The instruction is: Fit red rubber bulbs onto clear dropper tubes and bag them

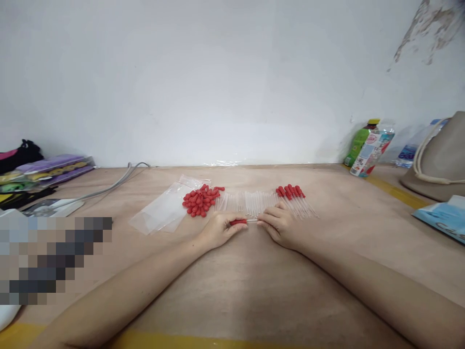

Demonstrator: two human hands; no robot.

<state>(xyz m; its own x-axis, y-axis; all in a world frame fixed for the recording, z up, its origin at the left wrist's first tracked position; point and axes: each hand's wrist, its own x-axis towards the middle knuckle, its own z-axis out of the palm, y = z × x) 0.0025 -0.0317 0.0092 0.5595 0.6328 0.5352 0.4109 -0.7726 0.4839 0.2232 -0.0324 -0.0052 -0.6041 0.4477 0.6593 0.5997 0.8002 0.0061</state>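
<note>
My left hand point(220, 230) is closed around a red rubber bulb point(238, 222), whose open end points right. In my right hand point(279, 226) is a thin clear dropper tube point(252, 221), pinched between the fingers. The tube's left end meets the bulb's mouth; how deep it sits inside, I cannot tell. Just beyond my hands lies a row of clear tubes point(250, 202). Left of that row is a pile of loose red bulbs point(199, 200). To the right rest several droppers point(290, 191) with red bulbs on their ends.
A clear plastic bag point(160, 213) lies flat left of the bulb pile. A grey cable point(112, 186) crosses the table point(218, 300) at left. Drink bottles point(371, 148) and a beige hat point(441, 155) stand at the right by the wall. A blue packet point(443, 218) is at the right edge.
</note>
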